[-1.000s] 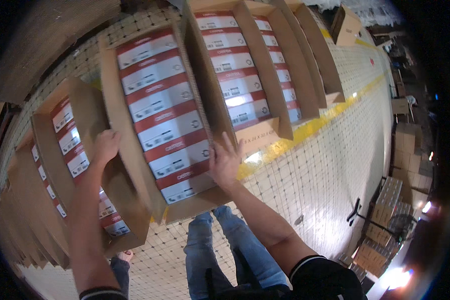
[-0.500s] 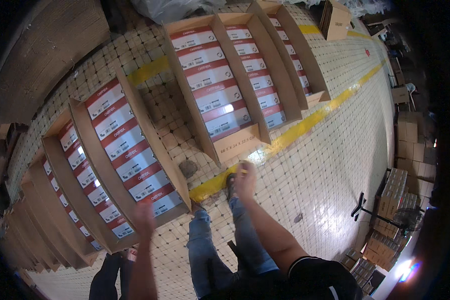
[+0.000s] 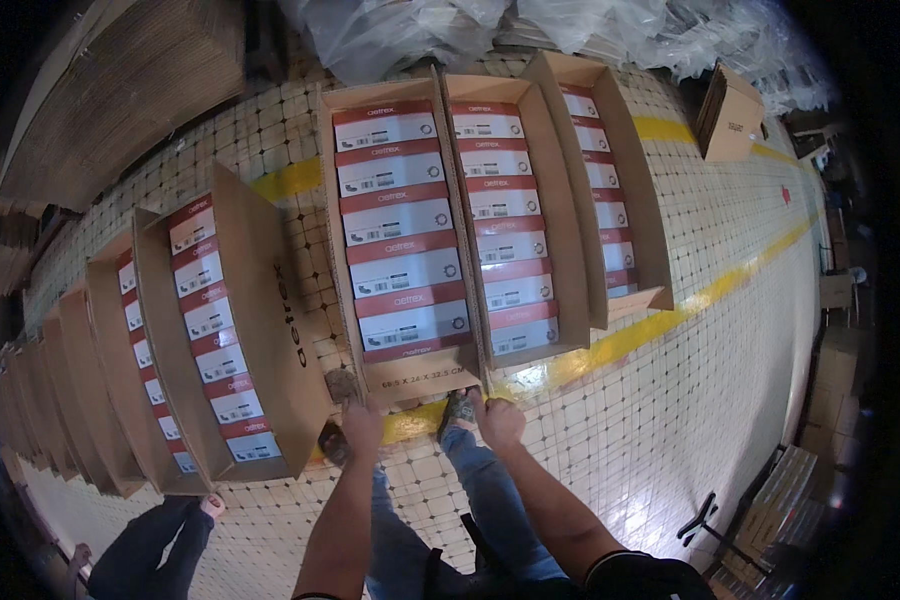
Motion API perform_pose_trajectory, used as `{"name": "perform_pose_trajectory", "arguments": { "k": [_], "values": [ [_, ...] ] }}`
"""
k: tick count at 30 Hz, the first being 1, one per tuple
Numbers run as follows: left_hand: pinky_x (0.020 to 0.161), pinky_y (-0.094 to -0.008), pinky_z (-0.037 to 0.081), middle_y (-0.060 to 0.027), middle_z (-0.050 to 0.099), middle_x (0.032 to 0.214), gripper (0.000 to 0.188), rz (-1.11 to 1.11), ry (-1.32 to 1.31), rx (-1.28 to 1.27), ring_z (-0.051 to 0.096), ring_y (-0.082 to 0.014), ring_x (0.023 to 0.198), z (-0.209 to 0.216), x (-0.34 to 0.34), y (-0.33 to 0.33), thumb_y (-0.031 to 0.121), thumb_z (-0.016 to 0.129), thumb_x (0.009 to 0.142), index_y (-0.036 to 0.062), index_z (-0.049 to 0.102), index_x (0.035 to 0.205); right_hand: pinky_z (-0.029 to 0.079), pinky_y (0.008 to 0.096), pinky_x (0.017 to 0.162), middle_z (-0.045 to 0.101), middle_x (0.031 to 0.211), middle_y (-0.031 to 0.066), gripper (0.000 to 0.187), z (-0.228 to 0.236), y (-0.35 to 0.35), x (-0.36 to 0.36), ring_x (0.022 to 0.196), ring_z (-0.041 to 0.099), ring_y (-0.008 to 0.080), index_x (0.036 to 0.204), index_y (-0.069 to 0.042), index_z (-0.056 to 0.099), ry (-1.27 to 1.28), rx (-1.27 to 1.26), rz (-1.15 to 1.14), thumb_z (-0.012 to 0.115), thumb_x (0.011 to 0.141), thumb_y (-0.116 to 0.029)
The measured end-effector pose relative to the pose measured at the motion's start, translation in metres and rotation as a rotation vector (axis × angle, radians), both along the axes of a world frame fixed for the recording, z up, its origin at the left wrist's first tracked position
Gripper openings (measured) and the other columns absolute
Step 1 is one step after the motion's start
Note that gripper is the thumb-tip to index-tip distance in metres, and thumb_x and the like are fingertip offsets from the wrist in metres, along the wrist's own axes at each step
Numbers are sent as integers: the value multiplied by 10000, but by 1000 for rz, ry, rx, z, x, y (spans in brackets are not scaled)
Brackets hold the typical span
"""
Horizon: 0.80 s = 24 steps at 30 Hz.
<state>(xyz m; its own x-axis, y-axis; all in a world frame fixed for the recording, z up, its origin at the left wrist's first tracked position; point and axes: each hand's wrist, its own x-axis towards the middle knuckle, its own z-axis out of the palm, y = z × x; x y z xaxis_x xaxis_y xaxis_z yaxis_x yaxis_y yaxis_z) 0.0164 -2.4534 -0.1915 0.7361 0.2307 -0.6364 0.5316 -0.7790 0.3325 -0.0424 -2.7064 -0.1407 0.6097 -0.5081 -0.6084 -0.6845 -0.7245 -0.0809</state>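
A long open cardboard carton stands on the floor in front of me, with a row of white-and-red shoeboxes inside. My left hand is closed at its near left corner. At the near right corner my right hand is closed on the carton's edge. The fingertips of both hands are partly hidden against the cardboard. Directly to the right, a second carton of similar shoeboxes sits close alongside the one I hold.
Another filled carton is farther right. To the left are filled cartons and several more in a row. Beyond lie flat cardboard stacks and clear plastic. A yellow floor line passes the near ends. Another person's legs show lower left.
Both hands have come to the near corners of the middle carton and closed there; before, they were apart from it. My view has shifted, bringing that carton directly ahead.
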Motion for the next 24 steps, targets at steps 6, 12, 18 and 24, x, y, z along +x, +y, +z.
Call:
{"name": "perform_pose_trajectory", "arguments": {
  "k": [6, 12, 18, 24],
  "values": [
    [687, -508, 490, -288, 627, 759, 362, -123, -151, -9, 620, -466, 748, 20, 5, 13, 241, 548, 868, -112, 618, 841, 541, 449, 722, 683, 844, 193, 482, 4, -15, 12, 803, 676, 358, 867, -71, 677, 45, 98, 122, 478, 914, -508],
    [633, -480, 486, -236, 638, 743, 338, -625, -639, 418, 634, -394, 677, 163, 103, 3, 298, 562, 922, -33, 619, 885, 427, 385, 406, 564, 525, 110, 407, 98, -68, 117, 420, 544, 294, 537, -91, 570, -727, -51, 484, 645, 839, -353],
    [792, -432, 457, -227, 618, 941, 438, 26, -1237, 58, 602, -361, 889, 227, 301, -58, 384, 573, 914, -43, 602, 1007, 463, 441, 468, 571, 589, 158, 419, 181, -74, 320, 528, 590, 348, 586, -65, 584, -1331, -291, 401, 580, 902, -340],
    [879, -466, 440, -264, 626, 1039, 519, -87, -1323, 170, 586, -427, 994, 241, 376, -66, 454, 523, 919, -26, 608, 1097, 466, 487, 627, 622, 742, 219, 418, 207, -71, 386, 695, 606, 403, 706, -9, 607, -1355, -298, 343, 508, 925, -351]
  ]
}}
